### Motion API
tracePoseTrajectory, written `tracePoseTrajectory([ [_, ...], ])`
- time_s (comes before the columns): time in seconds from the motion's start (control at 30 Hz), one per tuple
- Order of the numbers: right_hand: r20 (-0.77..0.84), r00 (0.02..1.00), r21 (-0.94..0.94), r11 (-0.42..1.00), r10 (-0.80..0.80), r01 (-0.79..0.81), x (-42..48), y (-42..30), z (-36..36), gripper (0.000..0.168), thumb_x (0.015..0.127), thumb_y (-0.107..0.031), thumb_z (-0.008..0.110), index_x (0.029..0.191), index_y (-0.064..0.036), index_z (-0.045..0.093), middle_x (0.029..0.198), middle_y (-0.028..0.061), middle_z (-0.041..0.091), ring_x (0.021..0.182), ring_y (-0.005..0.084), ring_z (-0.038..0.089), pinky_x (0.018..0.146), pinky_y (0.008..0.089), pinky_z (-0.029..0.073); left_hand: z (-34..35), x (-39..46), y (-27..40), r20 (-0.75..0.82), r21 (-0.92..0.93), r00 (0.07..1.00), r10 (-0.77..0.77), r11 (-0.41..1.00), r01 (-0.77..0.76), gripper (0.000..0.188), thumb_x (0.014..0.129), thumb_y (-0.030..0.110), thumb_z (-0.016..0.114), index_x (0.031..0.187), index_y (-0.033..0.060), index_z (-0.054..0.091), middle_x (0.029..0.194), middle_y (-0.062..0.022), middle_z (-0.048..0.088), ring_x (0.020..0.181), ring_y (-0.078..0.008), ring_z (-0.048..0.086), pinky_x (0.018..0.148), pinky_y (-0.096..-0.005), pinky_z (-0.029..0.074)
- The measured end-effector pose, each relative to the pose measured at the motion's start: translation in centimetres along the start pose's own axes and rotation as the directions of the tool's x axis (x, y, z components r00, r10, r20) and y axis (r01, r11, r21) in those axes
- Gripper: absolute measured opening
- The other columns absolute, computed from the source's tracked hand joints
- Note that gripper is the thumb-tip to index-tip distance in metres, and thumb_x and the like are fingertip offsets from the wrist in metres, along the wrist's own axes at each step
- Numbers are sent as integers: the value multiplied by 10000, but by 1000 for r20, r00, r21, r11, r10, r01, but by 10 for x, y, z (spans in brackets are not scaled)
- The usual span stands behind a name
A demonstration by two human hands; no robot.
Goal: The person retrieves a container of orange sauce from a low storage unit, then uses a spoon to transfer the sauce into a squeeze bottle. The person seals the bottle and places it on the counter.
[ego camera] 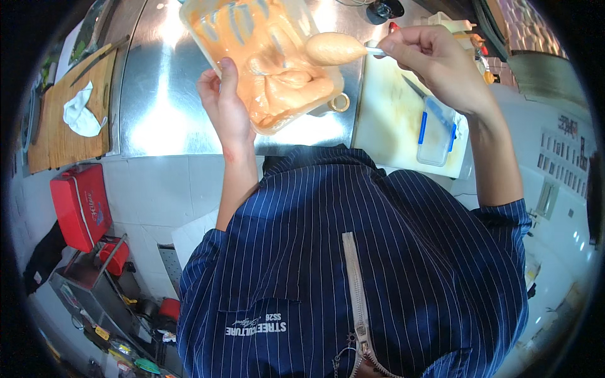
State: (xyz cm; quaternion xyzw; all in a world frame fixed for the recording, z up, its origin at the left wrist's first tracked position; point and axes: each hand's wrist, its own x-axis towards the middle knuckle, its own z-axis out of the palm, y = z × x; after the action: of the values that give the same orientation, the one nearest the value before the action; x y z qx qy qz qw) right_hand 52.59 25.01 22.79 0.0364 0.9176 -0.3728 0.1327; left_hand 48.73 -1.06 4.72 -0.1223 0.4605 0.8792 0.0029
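My left hand (229, 104) grips the near left side of a translucent plastic tub (201, 35), thumb over the rim. Thick orange sauce (288, 90) coats its floor and walls, with streaks scraped through it at the far end. In my right hand (435, 61) is the pale handle of a spoon or spatula (375, 51), pinched between thumb and fingers. A large smooth mound of the same sauce (335, 48) covers the utensil's head above the tub's right side. The head's exact shape is hidden under the sauce.
A white cutting board (383, 118) on the right bears a knife (415, 87) and a clear lid with blue clips (435, 137). Left stands a wooden board (47, 137) with a white cloth (82, 111) and another knife (97, 61). The steel counter (146, 104) lies between.
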Motion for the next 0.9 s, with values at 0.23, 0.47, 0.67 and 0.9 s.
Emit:
tracePoseTrajectory([
  [0.23,77,994,57,995,75,-79,-18,25,-10,283,1015,-229,651,1075,30,748,827,6,690,786,47,601,710,239,482,-59,17,-36,-146,117,987,64,992,-47,400,1016,258,695,1175,3,431,1209,-153,548,1143,-198,552,1003,-352,468],
  [0.47,87,987,-63,989,137,-131,-25,22,-3,246,1026,-174,642,1062,50,737,885,65,752,812,79,637,764,266,521,-92,19,-70,-260,125,965,-20,991,55,391,1018,263,691,1175,7,441,1171,-130,545,1082,-168,536,976,-323,444],
  [0.67,76,961,-108,960,267,-258,-27,35,20,229,1022,-145,632,1026,60,733,776,27,696,719,48,550,651,248,460,-111,18,-95,-318,194,948,-15,978,81,412,1004,303,706,1173,9,471,1117,-114,546,1050,-165,522,944,-315,431],
  [0.9,40,973,-240,947,227,-211,-23,38,31,231,995,-146,645,1040,61,737,819,102,743,766,94,635,717,293,512,-134,20,-121,-316,215,949,21,975,50,460,990,353,720,1178,8,481,1092,-103,552,1005,-156,510,899,-303,437],
])
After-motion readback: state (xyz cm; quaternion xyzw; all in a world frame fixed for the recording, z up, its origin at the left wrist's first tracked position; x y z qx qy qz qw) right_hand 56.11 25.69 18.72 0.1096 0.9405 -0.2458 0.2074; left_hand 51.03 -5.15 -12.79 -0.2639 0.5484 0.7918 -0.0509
